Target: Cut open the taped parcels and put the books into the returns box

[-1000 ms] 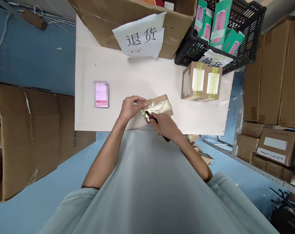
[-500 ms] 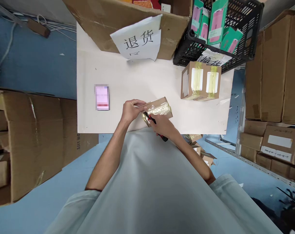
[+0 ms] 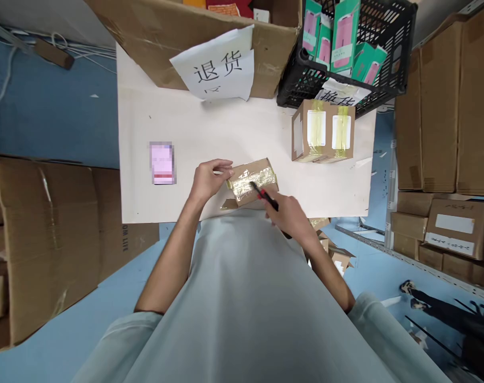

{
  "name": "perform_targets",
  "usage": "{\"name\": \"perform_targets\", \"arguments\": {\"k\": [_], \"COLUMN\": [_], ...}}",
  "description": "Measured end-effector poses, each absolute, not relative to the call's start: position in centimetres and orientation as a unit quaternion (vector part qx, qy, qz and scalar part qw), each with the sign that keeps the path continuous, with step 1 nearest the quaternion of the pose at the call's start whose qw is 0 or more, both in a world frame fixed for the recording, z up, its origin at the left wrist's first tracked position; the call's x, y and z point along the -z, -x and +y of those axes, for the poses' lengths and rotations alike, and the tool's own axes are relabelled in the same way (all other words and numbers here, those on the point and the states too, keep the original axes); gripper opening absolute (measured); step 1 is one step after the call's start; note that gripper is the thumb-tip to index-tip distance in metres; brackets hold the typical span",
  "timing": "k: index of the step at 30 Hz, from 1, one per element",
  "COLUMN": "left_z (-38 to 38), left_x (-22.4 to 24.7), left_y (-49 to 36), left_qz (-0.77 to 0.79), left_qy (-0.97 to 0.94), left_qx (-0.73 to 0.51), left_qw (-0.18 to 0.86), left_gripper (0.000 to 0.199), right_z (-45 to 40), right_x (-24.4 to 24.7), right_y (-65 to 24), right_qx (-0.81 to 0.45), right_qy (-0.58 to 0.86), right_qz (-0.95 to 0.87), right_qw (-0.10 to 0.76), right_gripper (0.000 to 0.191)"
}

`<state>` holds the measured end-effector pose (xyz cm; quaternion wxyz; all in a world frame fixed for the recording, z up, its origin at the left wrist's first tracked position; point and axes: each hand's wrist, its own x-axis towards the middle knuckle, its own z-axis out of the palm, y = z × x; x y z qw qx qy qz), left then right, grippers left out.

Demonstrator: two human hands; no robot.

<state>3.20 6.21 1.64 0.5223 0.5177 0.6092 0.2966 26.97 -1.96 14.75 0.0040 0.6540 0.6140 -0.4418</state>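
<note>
A small cardboard box with shiny yellowish tape across its top lies near the table's front edge. At its left end, my left hand grips the corner between thumb and fingers. A brown flap sticks out at the box's lower left. My right hand is closed around a black utility knife with red parts. The knife's tip is over the taped top; whether it touches the tape I cannot tell.
On the white table are a blurred pink rectangle at left and two taped boxes at right. Behind stand a large carton and a black crate holding green boxes. A person's legs show at lower right.
My right hand has drawn the knife back to the right, from the box's left end to over its middle. My left hand stays at the left end. The view has shifted slightly.
</note>
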Motion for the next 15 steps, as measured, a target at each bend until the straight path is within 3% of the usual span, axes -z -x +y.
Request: {"name": "perform_targets", "arguments": {"k": [7,11,15], "left_z": [4.2,3.1,2.3], "left_x": [-3.6,-3.8,-3.9], "left_y": [-3.2,-3.4,-3.4], "left_qz": [0.641,0.629,0.623], "left_qy": [-0.555,-0.522,-0.494], "left_qx": [-0.211,-0.206,-0.227], "left_qw": [0.487,0.538,0.563], "left_gripper": [0.049,0.065,0.068], "right_z": [-2.2,-2.3,-2.7], "right_x": [-11.3,-8.8,-7.1], "right_y": [-30.1,-29.6,-29.4], "right_qx": [0.296,0.281,0.282], "right_qy": [-0.761,-0.759,-0.763], "right_qz": [0.577,0.587,0.581], "right_qw": [-0.023,-0.018,-0.016], "right_gripper": [0.041,0.039,0.034]}}
